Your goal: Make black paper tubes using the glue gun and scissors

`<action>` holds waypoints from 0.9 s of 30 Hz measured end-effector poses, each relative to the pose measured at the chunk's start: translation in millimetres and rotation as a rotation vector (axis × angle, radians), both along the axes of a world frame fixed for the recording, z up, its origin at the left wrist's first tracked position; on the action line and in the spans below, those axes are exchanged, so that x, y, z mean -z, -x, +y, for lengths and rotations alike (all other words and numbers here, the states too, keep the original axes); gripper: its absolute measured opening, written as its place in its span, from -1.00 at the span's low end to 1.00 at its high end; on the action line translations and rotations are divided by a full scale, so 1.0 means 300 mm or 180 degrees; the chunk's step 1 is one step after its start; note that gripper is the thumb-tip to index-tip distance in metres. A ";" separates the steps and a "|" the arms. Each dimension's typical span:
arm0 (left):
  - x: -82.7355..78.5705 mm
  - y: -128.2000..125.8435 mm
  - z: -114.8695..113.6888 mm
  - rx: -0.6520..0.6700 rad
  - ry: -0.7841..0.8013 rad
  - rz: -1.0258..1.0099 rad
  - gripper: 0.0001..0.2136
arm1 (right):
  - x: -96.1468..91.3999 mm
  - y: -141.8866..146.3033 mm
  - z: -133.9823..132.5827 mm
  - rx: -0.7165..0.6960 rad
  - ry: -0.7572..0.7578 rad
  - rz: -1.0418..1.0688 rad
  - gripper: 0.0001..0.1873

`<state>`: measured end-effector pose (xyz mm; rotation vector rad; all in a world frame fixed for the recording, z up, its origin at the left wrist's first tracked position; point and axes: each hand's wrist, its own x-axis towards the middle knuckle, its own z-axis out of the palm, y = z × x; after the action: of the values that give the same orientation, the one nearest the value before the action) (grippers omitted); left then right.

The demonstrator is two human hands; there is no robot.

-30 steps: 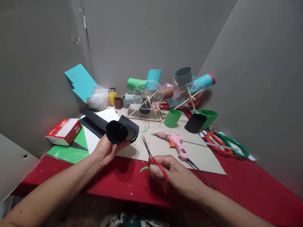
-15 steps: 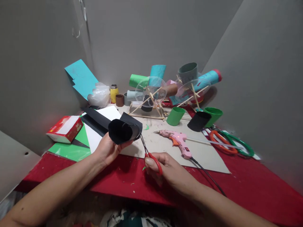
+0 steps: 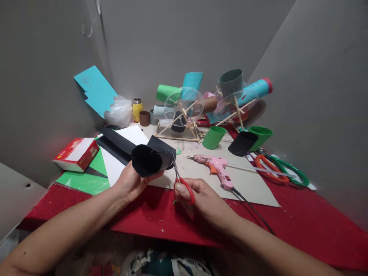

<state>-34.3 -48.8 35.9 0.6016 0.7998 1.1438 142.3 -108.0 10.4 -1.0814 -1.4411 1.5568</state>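
My left hand (image 3: pixel 135 182) is closed around the underside of a sheet of black paper (image 3: pixel 148 159), which curls into a tube with its open end facing me. A flap of the sheet sticks up at the back right. In my right hand (image 3: pixel 195 195) is a pair of scissors (image 3: pixel 184 188) with red handles, fingers through the loops. Its metal blades reach the right edge of the black paper, and their tips are partly hidden there. A pink glue gun (image 3: pixel 217 168) lies to the right on a grey board (image 3: pixel 247 193), a glue stick in its back.
Behind stand two wheel models of sticks, clear discs (image 3: pixel 184 107) and paper tubes. Green (image 3: pixel 214 138) and black (image 3: pixel 243 143) paper cups stand right of centre, near large scissors (image 3: pixel 293 172). At left lie a red box (image 3: pixel 76 153), green sheets and white paper (image 3: pixel 115 165).
The scissor blades have moved slightly up along the right edge of the black paper, and my right hand has risen a little. The camera view has shifted slightly.
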 end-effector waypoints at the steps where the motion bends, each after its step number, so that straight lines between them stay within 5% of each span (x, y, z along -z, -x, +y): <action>1: 0.003 -0.001 0.000 0.0027 -0.0026 -0.0022 -0.92 | 0.001 0.002 0.001 0.0026 -0.0001 0.0034 -0.46; 27: 0.033 -0.005 0.009 0.0570 0.0002 -0.0094 -0.79 | 0.030 0.012 0.000 0.0674 -0.0059 0.0257 -0.45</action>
<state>-32.8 -46.3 25.9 0.6411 0.7063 0.9864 138.7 -108.1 1.2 -1.1092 -1.2419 1.4178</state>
